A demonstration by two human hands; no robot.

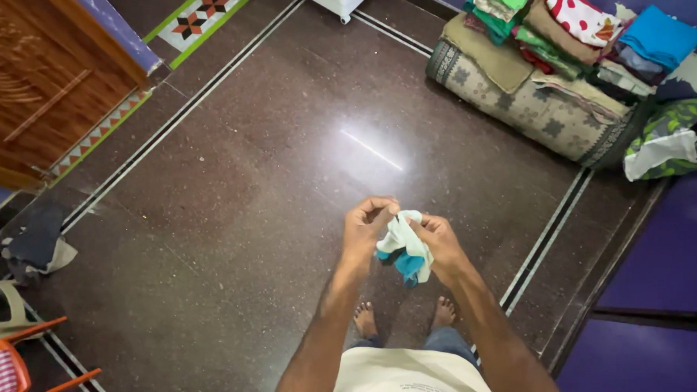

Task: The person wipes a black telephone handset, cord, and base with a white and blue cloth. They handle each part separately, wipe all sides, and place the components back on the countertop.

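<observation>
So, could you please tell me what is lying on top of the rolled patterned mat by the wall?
Stacked folded clothes in green, blue, tan and red-on-white cover the mat. Lower layers and the mat's top are hidden.

Bare forearms, no sleeves showing; cream shirt [412,381] with dark print, blue jeans [449,339], bare feet [366,320].

One view only, from the person's head, facing steeply down over the dark polished floor [271,185]; the lens sits close above the forearms, which rise from the bottom edge, and the left hand [365,226] and right hand [440,243] meet near the centre, with bare feet straight below. The frame is wide: a wooden door [33,72] lies at the floor's upper left corner; a stack of folded cloths [559,48] at its upper right; a wall along the right edge.
</observation>
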